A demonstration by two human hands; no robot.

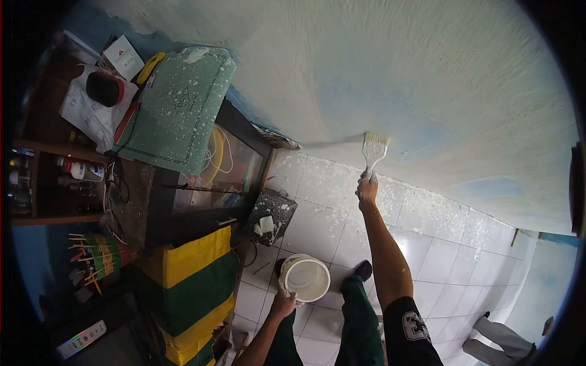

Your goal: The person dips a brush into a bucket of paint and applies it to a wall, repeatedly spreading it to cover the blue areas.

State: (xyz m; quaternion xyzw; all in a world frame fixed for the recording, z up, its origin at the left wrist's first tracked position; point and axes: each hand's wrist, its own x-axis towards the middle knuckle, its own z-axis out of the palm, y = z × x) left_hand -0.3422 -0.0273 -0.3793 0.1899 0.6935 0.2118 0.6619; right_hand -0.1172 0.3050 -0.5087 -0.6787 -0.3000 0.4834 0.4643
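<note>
My right hand (367, 190) grips a paintbrush (373, 150) by its handle, arm stretched forward. The brush's pale, paint-coated bristles are right at the wall (342, 73), where whitish paint covers much of a blue surface and bluish patches show through. My left hand (284, 302) is closed on the rim of a white bucket (307, 278), held low in front of my legs. Whitish paint coats the bucket's inside.
White floor tiles (317, 213) are spattered with paint along the wall. At left stand a dark cabinet (244, 131) topped by a paint-flecked green cover (177, 110), a speckled box (273, 213) and a yellow-green striped cloth (195, 274). Another person's grey-trousered legs (500, 341) show at lower right.
</note>
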